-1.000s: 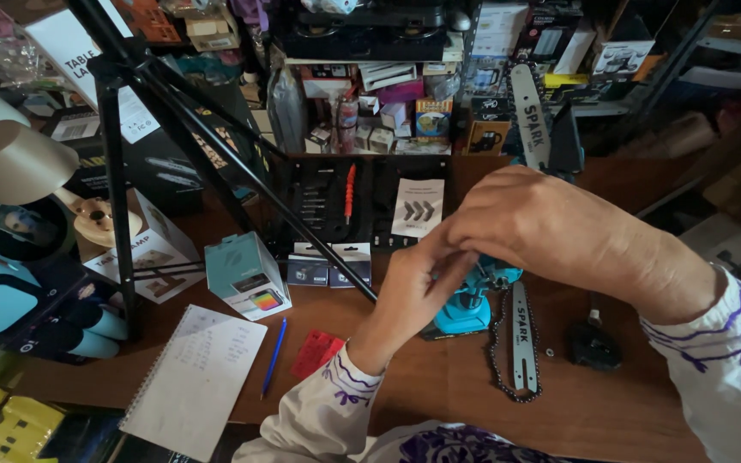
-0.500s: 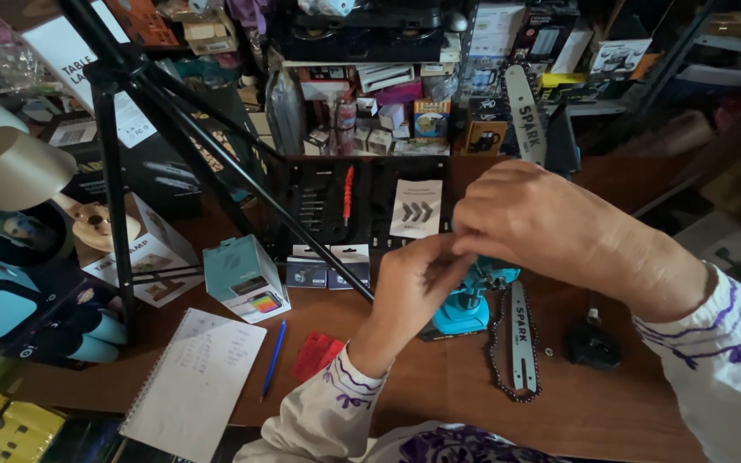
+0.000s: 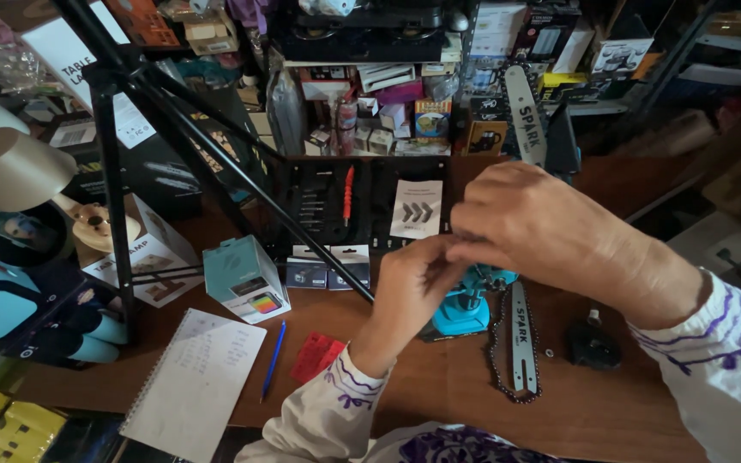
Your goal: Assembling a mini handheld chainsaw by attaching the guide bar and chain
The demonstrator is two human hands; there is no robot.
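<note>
My left hand (image 3: 409, 296) and my right hand (image 3: 529, 227) meet above the brown desk (image 3: 439, 394), fingers pinched together over a teal power tool body (image 3: 465, 309). The hands hide most of that tool; whether the fingers grip a small part I cannot tell. Just right of it lies a guide bar with its saw chain (image 3: 516, 343) looped around it. A small black part (image 3: 593, 343) rests further right.
A black tripod (image 3: 173, 137) stands at the left. An open black tool case (image 3: 345, 206), a teal box (image 3: 242, 279), a notepad (image 3: 199, 381), a blue pen (image 3: 273, 360) and a red card (image 3: 317, 356) lie on the desk. Cluttered shelves (image 3: 388, 86) fill the back.
Both hands stay together over the teal tool; the right hand has shifted slightly, with the fingers working at the same spot.
</note>
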